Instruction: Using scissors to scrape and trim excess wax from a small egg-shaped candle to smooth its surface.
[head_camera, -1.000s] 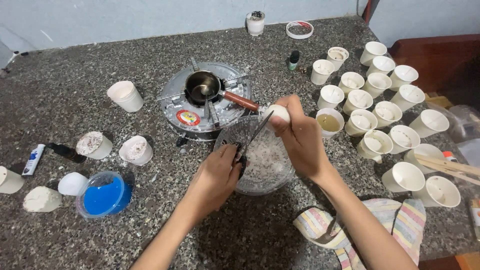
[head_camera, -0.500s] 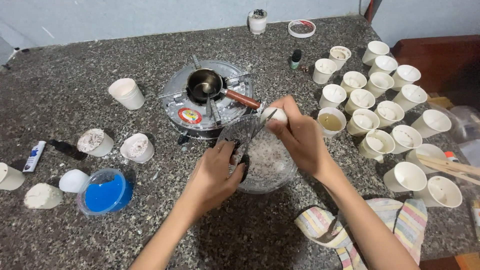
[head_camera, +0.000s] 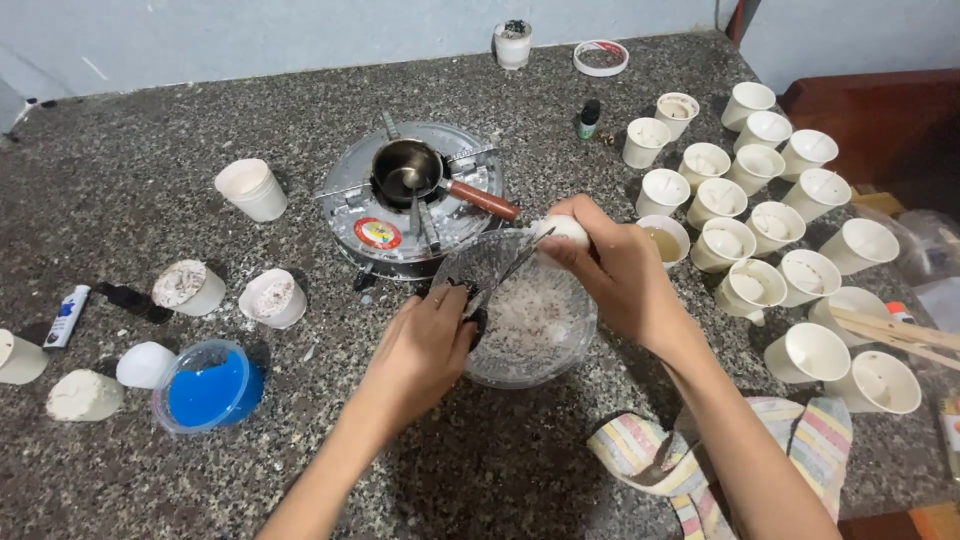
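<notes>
My left hand (head_camera: 420, 350) grips a black-handled knife (head_camera: 505, 275) whose blade slants up toward a white wax lump (head_camera: 563, 230). My right hand (head_camera: 615, 275) holds that lump above the far rim of a clear glass bowl (head_camera: 480, 262) filled with white shavings. The blade tip touches the lump's underside. Both hands hover over the bowl on the speckled stone counter (head_camera: 200, 110).
A small stove (head_camera: 365, 215) with a metal pot (head_camera: 405, 170) sits behind the bowl. Several white paper cups (head_camera: 775, 225) crowd the right side. Left: a blue-filled container (head_camera: 205, 390), white cups (head_camera: 250, 190), wax blocks (head_camera: 85, 395). A striped cloth (head_camera: 640, 450) lies near my right forearm.
The knife blade has shifted slightly along the wax lump, and both hands have edged a little right over the bowl. Everything else is still.
</notes>
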